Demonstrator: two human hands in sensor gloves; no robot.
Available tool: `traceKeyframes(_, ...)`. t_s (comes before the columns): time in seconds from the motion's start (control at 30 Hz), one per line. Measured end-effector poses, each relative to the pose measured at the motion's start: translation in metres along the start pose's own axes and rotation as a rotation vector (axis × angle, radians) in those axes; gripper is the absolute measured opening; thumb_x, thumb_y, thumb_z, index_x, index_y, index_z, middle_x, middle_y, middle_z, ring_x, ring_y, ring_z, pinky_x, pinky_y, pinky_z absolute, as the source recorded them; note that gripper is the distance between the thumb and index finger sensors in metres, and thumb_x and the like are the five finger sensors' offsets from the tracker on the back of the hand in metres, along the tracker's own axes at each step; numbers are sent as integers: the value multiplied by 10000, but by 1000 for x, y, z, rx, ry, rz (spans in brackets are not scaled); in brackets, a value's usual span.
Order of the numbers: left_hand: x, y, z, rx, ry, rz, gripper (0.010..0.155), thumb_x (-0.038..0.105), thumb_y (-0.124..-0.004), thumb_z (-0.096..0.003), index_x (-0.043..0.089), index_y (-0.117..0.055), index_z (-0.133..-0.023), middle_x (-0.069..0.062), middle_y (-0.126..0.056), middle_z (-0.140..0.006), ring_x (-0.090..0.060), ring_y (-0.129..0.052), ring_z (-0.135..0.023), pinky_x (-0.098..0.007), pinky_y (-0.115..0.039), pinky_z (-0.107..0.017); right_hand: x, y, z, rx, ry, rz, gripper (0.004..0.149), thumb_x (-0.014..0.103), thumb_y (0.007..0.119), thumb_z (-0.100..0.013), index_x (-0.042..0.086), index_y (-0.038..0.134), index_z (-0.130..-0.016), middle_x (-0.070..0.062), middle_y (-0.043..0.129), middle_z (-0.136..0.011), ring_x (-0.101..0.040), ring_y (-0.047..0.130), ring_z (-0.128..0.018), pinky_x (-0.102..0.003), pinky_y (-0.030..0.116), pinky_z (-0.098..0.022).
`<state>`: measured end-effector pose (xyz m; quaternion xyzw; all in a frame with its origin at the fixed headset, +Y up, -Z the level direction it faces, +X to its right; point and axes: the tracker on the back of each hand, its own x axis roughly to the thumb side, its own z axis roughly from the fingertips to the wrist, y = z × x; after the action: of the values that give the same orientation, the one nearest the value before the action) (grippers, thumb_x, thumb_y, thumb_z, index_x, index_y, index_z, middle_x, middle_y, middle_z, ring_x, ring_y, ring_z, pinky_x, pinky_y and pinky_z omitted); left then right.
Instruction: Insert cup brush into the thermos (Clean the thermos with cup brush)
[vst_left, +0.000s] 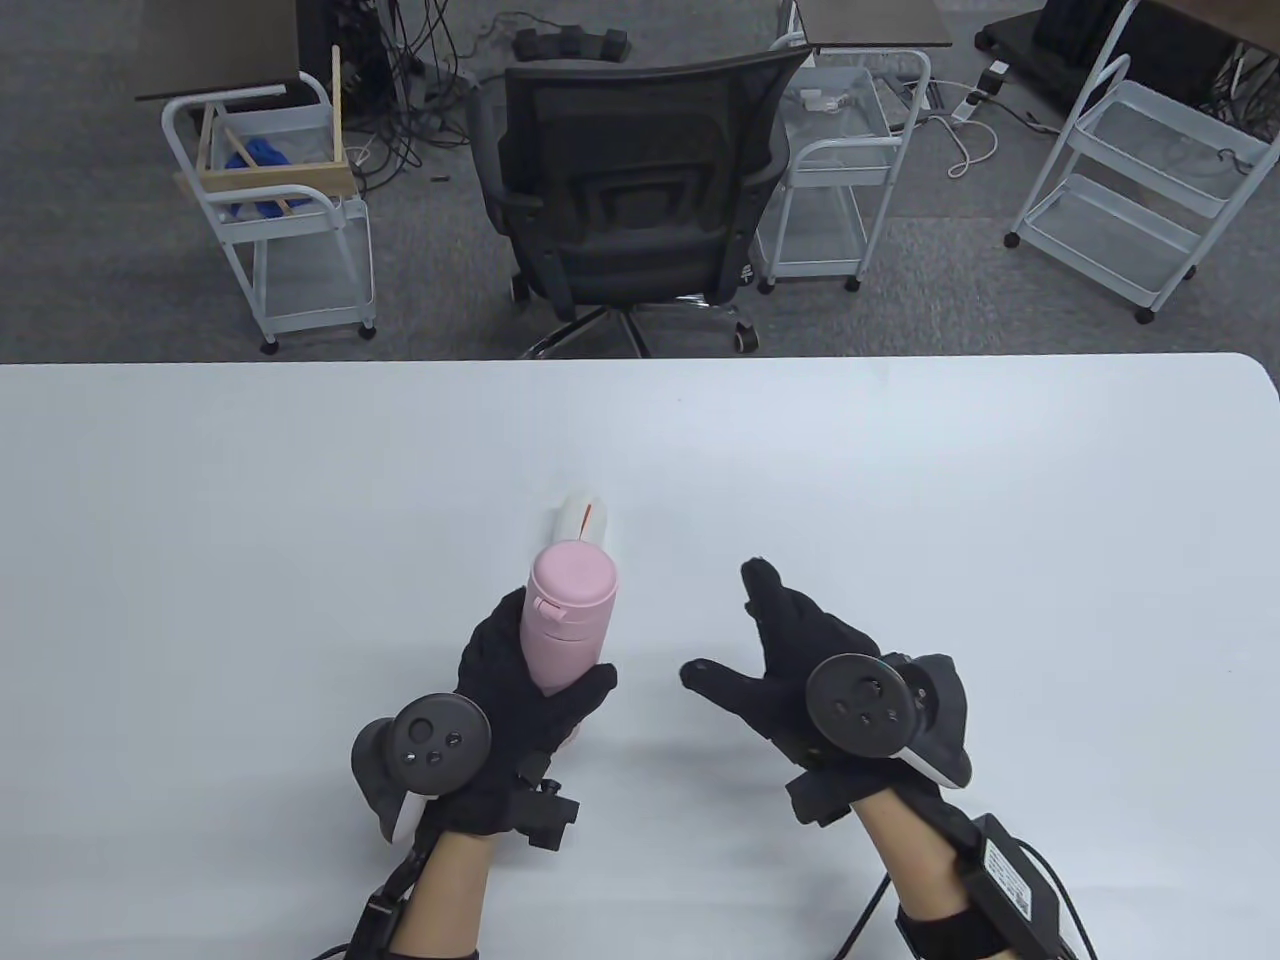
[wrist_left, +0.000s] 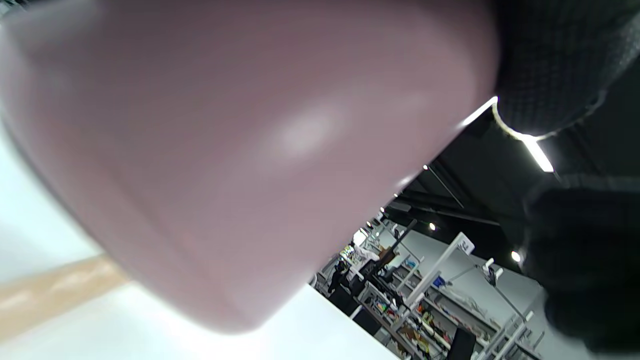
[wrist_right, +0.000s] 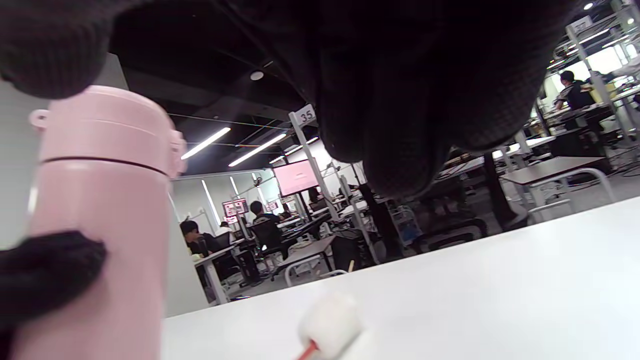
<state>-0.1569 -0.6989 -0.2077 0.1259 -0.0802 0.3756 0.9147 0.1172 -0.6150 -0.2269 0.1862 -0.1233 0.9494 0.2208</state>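
On the white worktop (vst_left: 300, 520), near its middle, we record one pink cylindrical thermos (vst_left: 566, 612) with its lid closed, held upright off the surface by our left hand (vst_left: 520, 700), whose fingers (vst_left: 585, 695) are wrapped round the lower body. Just behind the thermos lies one cup brush with a white sponge head (vst_left: 583, 518), flat on the worktop and touched by neither hand. Our right hand (vst_left: 800, 660) hovers beside the thermos, apart from it, fingers (vst_left: 762, 590) spread and holding nothing.

Right of the thermos (vst_left: 568, 620) the table (vst_left: 1000, 500) lies bare — cup brush (vst_left: 585, 520) just behind.
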Motion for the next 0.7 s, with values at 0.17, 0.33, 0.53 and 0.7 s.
traceKeyframes(0.17, 11, -10, 2, -49, -64, -98, 957, 679, -790, -443, 132, -387, -1116, -245, -525, -1096, -487, -658, -953, -637, -652, -684, 31, 3, -18, 24, -28, -50, 1073, 885, 609, -449, 39, 603, -1109, -166, 889, -932, -265, 1088, -589, -459, 895, -469)
traceKeyframes(0.33, 17, -16, 4, -85, -114, -215, 959, 680, -793, -440, 144, -379, -1120, -239, -513, -1100, -484, -644, -958, -640, -643, -688, 39, 13, -26, 126, 24, -2, 1080, 895, 599, -457, 43, 573, -1122, -159, 868, -949, -199, 1088, -594, -430, 904, -474)
traceKeyframes(0.53, 19, -20, 6, -102, -159, -353, 962, 692, -801, -427, 167, -392, -1121, -213, -517, -1112, -473, -648, -961, -641, -642, -692, 24, 27, -31, 259, 133, -138, 939, 791, 708, -526, 38, 633, -1084, -180, 864, -927, -126, 1059, -574, -416, 890, -479)
traceKeyframes(0.7, 16, -20, 6, -99, -177, -395, 971, 737, -795, -403, 209, -410, -1122, -119, -512, -1177, -497, -689, -984, -630, -689, -683, 11, 30, -35, 276, 86, -293, 866, 651, 870, -524, -6, 661, -1050, -262, 876, -897, -164, 1074, -569, -468, 889, -480)
